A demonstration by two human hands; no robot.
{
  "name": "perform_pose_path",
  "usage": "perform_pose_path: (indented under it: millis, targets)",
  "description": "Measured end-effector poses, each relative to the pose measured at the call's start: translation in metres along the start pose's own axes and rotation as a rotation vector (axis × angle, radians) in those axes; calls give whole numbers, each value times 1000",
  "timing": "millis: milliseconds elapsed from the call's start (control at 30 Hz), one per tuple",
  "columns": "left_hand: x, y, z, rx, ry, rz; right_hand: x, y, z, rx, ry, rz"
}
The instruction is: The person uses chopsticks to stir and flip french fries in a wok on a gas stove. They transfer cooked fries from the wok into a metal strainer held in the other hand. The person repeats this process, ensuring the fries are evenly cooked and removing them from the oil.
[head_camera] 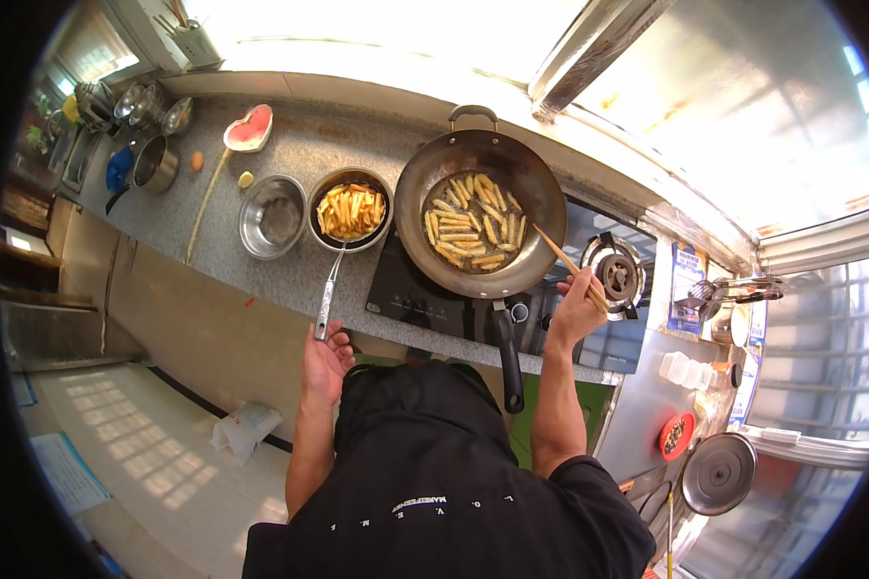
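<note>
My right hand (pixel 578 310) grips a pair of wooden cooking chopsticks (pixel 561 255), their tips over the right inner side of a large wok (pixel 434 163). Pale yellow potato strips (pixel 471 230) lie spread in bubbling oil in the wok, whose black handle (pixel 508 354) points toward me. Browned fries (pixel 351 211) are heaped in a strainer resting over a metal pot (pixel 347 174). At the end of the strainer's metal handle (pixel 326 300), my left hand (pixel 324 368) hangs palm up with loosely curled fingers apart, not closed around it.
An empty steel bowl (pixel 271 217) stands left of the pot. Farther left are a heart-shaped dish (pixel 249 129), an egg (pixel 197 161) and a saucepan (pixel 153 165). Right of the wok is a second gas burner (pixel 615 273). A red bowl (pixel 676 436) and a round lid (pixel 720 474) are at right.
</note>
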State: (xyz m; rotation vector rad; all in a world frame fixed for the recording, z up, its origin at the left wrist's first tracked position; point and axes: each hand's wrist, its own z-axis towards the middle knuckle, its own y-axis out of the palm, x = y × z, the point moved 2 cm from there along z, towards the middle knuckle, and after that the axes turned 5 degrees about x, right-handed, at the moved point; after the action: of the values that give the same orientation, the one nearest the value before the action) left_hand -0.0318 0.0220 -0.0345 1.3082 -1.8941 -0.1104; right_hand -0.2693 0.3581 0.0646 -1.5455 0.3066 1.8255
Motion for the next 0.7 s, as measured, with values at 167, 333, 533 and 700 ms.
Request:
perform_pose_path:
  millis: [167, 333, 533, 700]
  targets:
    - [-4, -4, 1, 2, 9, 9, 10, -2, 0, -125, 46, 198]
    - [-7, -6, 2, -9, 18, 14, 22, -6, 3, -192, -46, 102]
    - [-8, -9, 2, -11, 21, 22, 25, -7, 0, -177, -38, 146]
    - [-9, -10, -1, -16, 18, 16, 20, -5, 1, -119, 129, 281]
